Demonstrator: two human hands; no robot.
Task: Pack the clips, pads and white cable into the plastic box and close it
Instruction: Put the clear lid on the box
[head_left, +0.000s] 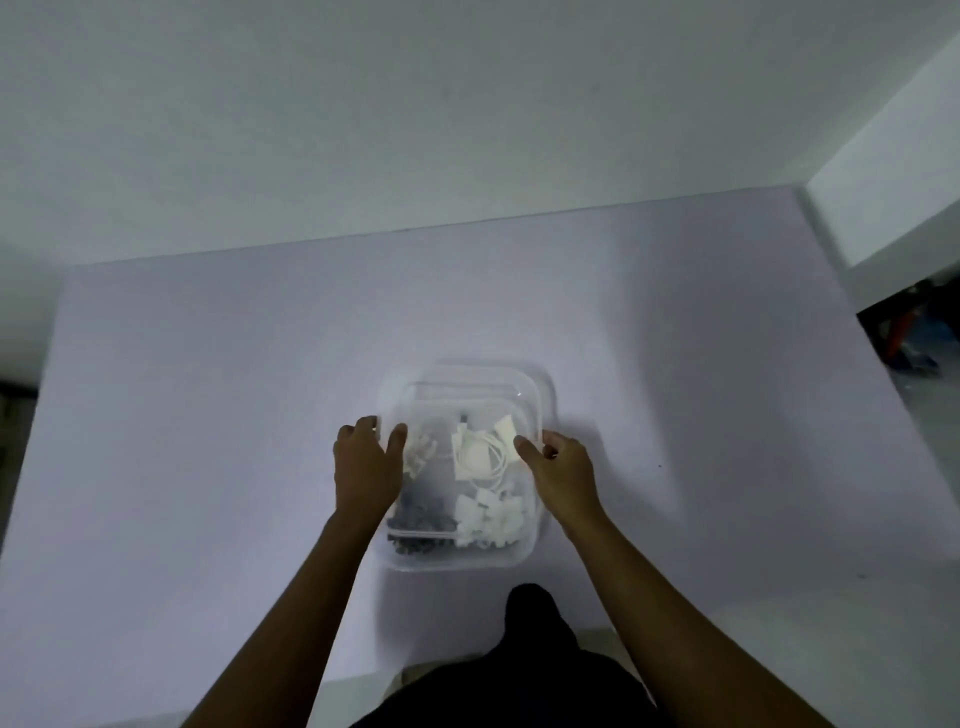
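A pale lilac table (208, 415) fills most of the view. Left of centre, the left hand (366, 467) grips the left edge of a clear lid (467, 376), with the thumb on top and the fingers curled round the rim. The lid lies over a clear box (457, 562) that stands on the table near the person. It sits shifted a little toward the far side, and I cannot tell whether it is pressed home.

The contents show blurred through the plastic. Pale clips (421, 451) lie in the box's left part, just beside the left thumb. Dark clips (415, 515) are heaped in the near left corner. A coiled white cable (482, 458) lies in the middle, toward the right. A pile of white pieces (494, 519) fills the near right corner; whether they are clips or pads is not clear.

The right hand (563, 467) holds the lid's right edge in the same way, thumb on top and fingers bent round the rim. Both forearms reach in from the lower edge, with dark clothing (530, 675) between them. At the far right, past the table edge, is a dark gap with something red (901, 332).
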